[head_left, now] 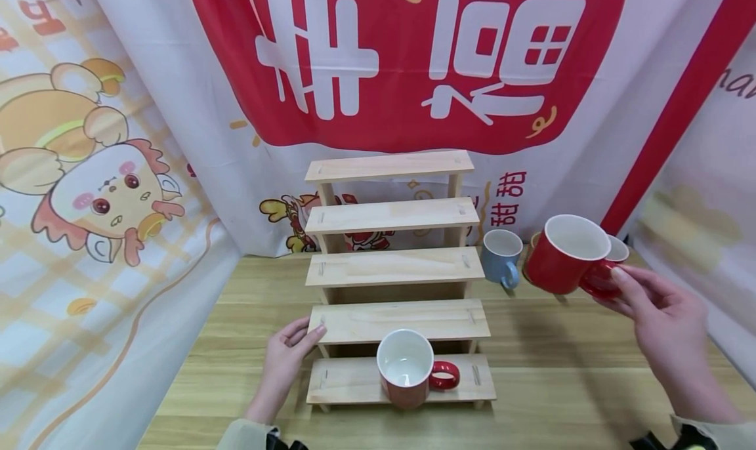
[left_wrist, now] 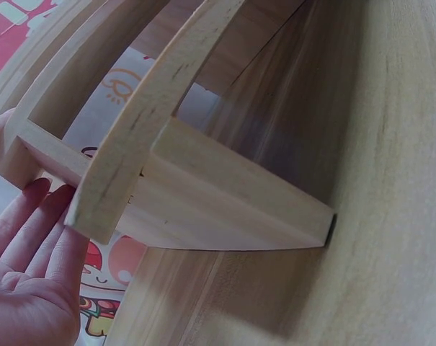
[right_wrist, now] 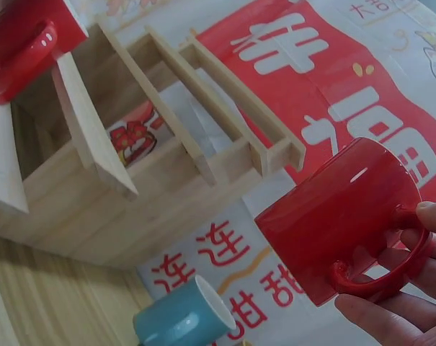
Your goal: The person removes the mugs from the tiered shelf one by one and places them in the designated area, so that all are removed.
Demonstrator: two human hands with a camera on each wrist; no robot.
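Note:
A stepped wooden display shelf [head_left: 394,266] stands on the table. My left hand [head_left: 287,355] holds the left end of its second step from the bottom, thumb on top; in the left wrist view the fingers [left_wrist: 41,241] reach that board's end. My right hand [head_left: 670,328] grips a red mug [head_left: 555,263] by its handle, in the air right of the shelf. The mug is white inside and tilted, as the right wrist view of the red mug [right_wrist: 340,216] shows. Another red mug [head_left: 404,378] stands on the lowest step, handle to the right.
A light blue mug [head_left: 499,256] stands on the wood-grain table [head_left: 254,306] beside the shelf's right side. Behind the held mug, a mug with a pale rim [head_left: 617,249] and a yellowish one [head_left: 534,241] are mostly hidden. Printed cloth [head_left: 165,56] hangs behind and at both sides.

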